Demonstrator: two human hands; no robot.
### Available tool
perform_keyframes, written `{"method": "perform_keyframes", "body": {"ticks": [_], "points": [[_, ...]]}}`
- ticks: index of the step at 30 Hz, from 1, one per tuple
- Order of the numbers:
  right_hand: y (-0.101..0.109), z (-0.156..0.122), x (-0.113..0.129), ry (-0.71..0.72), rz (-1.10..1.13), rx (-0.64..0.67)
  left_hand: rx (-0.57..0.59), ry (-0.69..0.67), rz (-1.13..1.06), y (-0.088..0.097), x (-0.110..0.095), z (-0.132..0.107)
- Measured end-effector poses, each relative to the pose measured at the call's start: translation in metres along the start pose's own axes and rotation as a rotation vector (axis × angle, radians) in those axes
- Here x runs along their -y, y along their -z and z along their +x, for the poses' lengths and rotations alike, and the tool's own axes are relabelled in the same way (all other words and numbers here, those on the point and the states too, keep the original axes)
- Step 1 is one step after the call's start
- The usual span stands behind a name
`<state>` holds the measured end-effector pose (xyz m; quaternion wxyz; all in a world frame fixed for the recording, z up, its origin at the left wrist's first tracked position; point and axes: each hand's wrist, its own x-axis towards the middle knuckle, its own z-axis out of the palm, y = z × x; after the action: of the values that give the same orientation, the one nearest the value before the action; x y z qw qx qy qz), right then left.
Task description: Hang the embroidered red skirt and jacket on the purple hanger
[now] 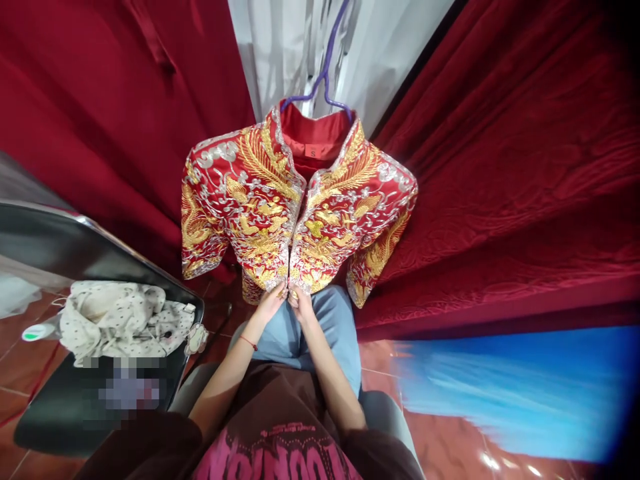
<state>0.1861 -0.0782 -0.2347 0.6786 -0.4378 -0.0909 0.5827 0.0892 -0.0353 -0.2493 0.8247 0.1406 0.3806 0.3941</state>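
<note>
A red jacket (260, 213) with gold and silver embroidery hangs in front of me on a purple hanger (323, 80). Its front edges lie side by side, with a narrow gap between them down to the hem. Inside the stand-up collar a small label (321, 151) reads S. My left hand (273, 300) pinches the lower corner of the left front edge. Right beside it, my right hand (301, 301) is closed on the lower corner of the other edge. Whatever fastener may lie between the fingertips is too small to make out.
At the left, a black chair (55, 407) carries a white spotted cloth bag (125, 317) with a bottle (40, 331) sticking out. Dark red curtains (500, 200) hang on both sides. A blue panel (510, 387) lies low at the right, by the tiled floor (445, 440).
</note>
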Motion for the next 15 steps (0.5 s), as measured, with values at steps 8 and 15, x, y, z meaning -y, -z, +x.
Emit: {"method": "perform_keyframes", "body": {"ticks": [8, 15], "points": [[0.0029, -0.0014, 0.0062, 0.002, -0.037, -0.031, -0.038, -0.018, -0.008, 0.0014, 0.0025, -0.0031], [0.0044, -0.0034, 0.0034, 0.008, -0.081, -0.030, -0.044, -0.029, -0.006, -0.0026, 0.0029, -0.0042]]}}
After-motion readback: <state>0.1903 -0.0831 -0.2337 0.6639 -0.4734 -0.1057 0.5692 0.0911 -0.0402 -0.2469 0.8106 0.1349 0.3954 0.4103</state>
